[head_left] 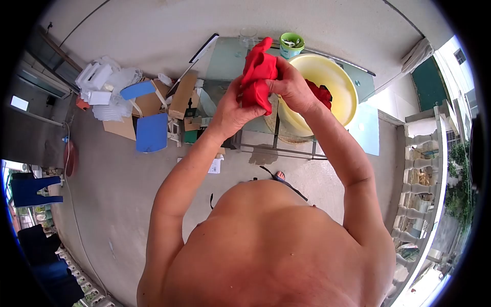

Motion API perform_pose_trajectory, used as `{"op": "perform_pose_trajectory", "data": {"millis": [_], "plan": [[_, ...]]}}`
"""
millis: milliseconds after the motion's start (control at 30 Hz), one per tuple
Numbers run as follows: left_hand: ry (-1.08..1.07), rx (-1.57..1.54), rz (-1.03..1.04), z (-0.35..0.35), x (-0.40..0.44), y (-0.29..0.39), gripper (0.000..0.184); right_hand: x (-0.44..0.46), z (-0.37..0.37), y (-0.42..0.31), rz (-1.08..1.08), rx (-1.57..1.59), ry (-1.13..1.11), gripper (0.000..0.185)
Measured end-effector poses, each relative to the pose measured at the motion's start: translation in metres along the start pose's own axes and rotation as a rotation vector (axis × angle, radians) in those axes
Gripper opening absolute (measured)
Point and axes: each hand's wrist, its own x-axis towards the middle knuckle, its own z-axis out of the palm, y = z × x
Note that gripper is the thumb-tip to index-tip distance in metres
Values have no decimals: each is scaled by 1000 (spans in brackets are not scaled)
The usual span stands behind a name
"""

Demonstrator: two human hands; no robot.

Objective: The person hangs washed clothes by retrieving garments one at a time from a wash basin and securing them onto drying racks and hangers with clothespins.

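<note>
A bunched red cloth (260,71) is held up between my two hands, above the glass table (225,59). My left hand (232,110) grips its lower left side, with the thumb across the bottom. On the right side, my right hand (292,84) pinches the cloth between thumb and fingers. Just right of my hands stands a large yellow basin (343,94) on the table. Inside it lies a red and black cloth (321,93), partly hidden by my right wrist.
A green bucket (292,46) with small items stands behind the basin. To the left are a blue chair (152,133), cardboard boxes (182,96) and white plastic packaging (110,84). A balustrade (417,189) runs along the right. Dark clothes (48,266) hang at the far left.
</note>
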Motion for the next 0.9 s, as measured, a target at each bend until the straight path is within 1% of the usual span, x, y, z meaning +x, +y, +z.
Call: {"op": "perform_pose_trajectory", "data": {"millis": [33,67,100,167,200,233,300,333,400,433,467,533,567,600,633,667,700,733,767,833,867,900], "plan": [[25,28,-62,-6,-7,2,68,3,5,9,-23,38,-3,45],[47,35,-57,-14,-14,3,68,5,11,15,-44,77,-5,44],[113,30,-94,-24,-22,5,57,7,15,18,-42,80,-29,44],[243,13,-168,-38,-37,13,37,10,21,20,62,446,-64,42],[380,8,-147,-40,-42,18,28,12,22,23,81,560,-68,38],[444,-54,-112,-42,-51,26,28,15,23,23,85,560,-93,38],[580,-116,3,-58,-63,30,30,21,24,24,165,653,27,33],[602,-109,15,-62,-70,31,30,25,25,28,187,660,55,31],[695,-340,200,-57,-80,51,27,34,17,46,193,725,-23,33],[719,-328,212,-56,-85,59,27,37,13,54,197,793,-72,35],[745,-325,267,-57,-89,67,28,34,15,47,225,805,-85,37],[767,-300,371,-61,-97,81,29,29,11,44,239,814,-130,35],[846,-266,434,-64,-99,89,29,26,7,43,244,812,-156,34],[888,-227,470,-65,-103,96,27,22,4,42,236,770,-125,32],[930,-188,505,-64,-109,102,25,24,-2,41,245,769,-148,32],[951,-181,514,-66,-117,104,25,25,-7,40,270,799,-130,31],[965,-102,517,-69,-126,106,24,25,-11,39,296,828,-109,30],[978,-24,523,-69,-134,106,24,25,-15,36,297,837,-110,26],[996,-18,530,-62,-140,109,24,23,-11,30,307,835,-128,26],[1072,-26,594,-46,-153,115,18,19,-2,21,223,751,-90,24],[1092,-22,602,-42,-162,117,18,22,0,24,233,748,-109,24],[1054,-35,596,-41,-172,119,19,29,1,29,196,715,-119,24]]}}
